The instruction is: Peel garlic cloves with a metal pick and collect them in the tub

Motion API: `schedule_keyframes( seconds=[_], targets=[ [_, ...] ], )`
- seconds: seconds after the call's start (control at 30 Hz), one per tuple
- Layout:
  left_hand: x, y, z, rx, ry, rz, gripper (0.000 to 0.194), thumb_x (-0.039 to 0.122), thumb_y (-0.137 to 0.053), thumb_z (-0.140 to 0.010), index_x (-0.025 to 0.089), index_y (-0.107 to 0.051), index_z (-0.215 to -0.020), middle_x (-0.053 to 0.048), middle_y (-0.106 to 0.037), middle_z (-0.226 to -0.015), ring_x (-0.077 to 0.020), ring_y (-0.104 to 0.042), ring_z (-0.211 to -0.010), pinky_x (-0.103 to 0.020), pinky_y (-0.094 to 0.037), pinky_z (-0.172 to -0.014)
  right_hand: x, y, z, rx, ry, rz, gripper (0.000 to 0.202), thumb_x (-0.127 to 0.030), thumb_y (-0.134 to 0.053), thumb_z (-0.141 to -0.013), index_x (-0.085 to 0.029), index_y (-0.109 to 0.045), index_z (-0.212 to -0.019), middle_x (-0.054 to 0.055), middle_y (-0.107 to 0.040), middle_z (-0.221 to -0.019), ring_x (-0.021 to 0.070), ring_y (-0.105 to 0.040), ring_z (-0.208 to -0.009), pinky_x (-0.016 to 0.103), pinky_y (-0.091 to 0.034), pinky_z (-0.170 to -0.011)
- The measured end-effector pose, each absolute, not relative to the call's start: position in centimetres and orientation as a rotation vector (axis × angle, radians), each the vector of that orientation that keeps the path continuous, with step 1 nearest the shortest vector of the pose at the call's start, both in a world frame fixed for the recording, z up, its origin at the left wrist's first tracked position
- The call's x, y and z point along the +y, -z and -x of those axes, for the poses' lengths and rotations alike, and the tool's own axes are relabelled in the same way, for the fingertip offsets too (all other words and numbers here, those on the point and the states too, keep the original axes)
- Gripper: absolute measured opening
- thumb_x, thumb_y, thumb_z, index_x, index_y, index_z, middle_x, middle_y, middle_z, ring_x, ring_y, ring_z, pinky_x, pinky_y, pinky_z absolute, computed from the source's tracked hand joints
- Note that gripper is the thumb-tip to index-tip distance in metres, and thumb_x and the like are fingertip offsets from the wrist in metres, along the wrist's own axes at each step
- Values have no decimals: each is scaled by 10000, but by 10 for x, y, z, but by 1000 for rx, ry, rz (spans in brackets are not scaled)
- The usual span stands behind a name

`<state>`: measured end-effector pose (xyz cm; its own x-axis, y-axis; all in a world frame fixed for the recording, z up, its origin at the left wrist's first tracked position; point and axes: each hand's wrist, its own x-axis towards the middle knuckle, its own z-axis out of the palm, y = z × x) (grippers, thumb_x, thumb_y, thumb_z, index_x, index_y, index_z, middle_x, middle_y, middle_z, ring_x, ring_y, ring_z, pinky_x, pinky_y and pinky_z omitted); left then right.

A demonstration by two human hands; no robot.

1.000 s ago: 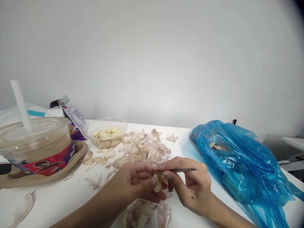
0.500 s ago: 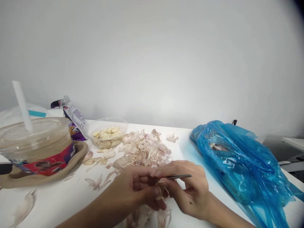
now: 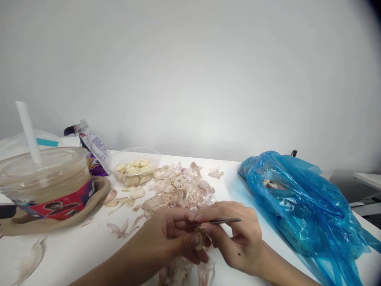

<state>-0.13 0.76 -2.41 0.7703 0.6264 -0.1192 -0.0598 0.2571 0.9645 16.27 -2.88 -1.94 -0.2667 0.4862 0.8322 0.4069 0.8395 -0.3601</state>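
Between the fingertips of my left hand (image 3: 171,236) is a garlic clove (image 3: 202,238), partly covered by thumb and fingers. My right hand (image 3: 242,238) pinches a thin metal tool (image 3: 228,221), its dark end sticking out to the right; the other end is hidden at the clove, so I cannot tell its exact kind. Both hands meet above the table, touching at the fingertips. Just beyond them spreads a heap of papery garlic skins (image 3: 181,186), and more skins (image 3: 205,272) lie underneath. A clear plastic bowl (image 3: 112,161) holds several peeled cloves (image 3: 133,170).
On the left, a large drink cup (image 3: 59,174) with a white straw (image 3: 29,133) sits in a cardboard carrier (image 3: 102,190). Behind it is a purple snack packet (image 3: 97,165). Loose cloves (image 3: 137,192) lie before the bowl. A blue plastic bag (image 3: 297,206) fills the right side.
Both hands stay almost in place. The clove shows slightly more clearly between the fingers, and the tool has shifted very slightly.
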Motion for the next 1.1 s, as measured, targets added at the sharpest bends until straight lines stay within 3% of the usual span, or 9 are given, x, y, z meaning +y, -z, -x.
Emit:
schedule_keyframes(
  seconds=[1.1],
  targets=[
    [6,22,2,543,-497,-1197,225,302,-734,-678,132,-688,-817,-31,-680,-705,-167,-677,-659,-269,-517,-641,-28,20,-163,-1892,-81,666,129,-130,-513,-842,-142,-631,-895,55,-719,-706,141,-667,-593,236,-522,-524]
  ],
)
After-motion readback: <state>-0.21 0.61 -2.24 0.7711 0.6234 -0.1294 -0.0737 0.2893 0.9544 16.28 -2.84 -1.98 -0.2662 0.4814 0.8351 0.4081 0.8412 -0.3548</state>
